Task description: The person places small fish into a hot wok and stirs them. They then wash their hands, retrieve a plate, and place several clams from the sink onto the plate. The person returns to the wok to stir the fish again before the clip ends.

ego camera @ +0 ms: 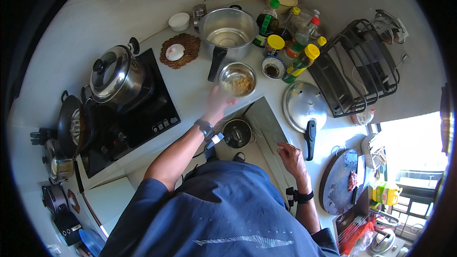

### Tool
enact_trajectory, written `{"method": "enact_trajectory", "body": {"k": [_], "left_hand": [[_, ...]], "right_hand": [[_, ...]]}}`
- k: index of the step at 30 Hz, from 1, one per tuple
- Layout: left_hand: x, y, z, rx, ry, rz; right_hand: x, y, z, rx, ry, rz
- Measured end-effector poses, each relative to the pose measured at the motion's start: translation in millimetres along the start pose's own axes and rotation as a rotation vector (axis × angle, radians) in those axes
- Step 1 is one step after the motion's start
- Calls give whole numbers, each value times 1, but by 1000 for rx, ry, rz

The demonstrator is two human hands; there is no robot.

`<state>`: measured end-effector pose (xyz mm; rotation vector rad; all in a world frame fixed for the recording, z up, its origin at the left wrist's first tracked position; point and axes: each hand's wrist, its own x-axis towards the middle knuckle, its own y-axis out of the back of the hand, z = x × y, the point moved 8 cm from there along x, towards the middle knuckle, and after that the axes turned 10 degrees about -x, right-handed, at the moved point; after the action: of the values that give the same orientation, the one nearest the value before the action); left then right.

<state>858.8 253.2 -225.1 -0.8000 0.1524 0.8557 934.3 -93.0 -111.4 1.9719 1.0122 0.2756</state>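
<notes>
My left hand, blurred by motion, is at the near left rim of a small stainless steel bowl. Whether it touches the rim or holds anything cannot be made out. Inside the bowl lies a brownish, crumbly food with something paler beside it. Directly behind stands a pressure cooker pot, lidless, its black handle pointing towards me. My right hand hangs near the counter edge with fingers loosely bent and nothing in them. Close to it, the pressure cooker lid lies on the counter, black handle towards me.
A lidded steel pot and a wok stand on the black cooktop at left. Sauce bottles and a patterned small bowl stand at back right. Right, a round chopping board bears meat and a knife.
</notes>
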Motion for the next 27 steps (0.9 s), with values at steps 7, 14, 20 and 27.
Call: {"method": "enact_trajectory", "body": {"k": [7,14,20,27], "left_hand": [[3,-18,-7,46,71,-52],[-67,24,-13,342,105,-126],[-139,89,36,1434,-356,106],[-145,114,41,1702,-466,175]], "right_hand": [[-15,4,11,-16,-96,-3],[-1,0,16,5,-57,-5],[22,-8,-1,-5,38,-97],[49,-19,-30,-40,155,-155]]}}
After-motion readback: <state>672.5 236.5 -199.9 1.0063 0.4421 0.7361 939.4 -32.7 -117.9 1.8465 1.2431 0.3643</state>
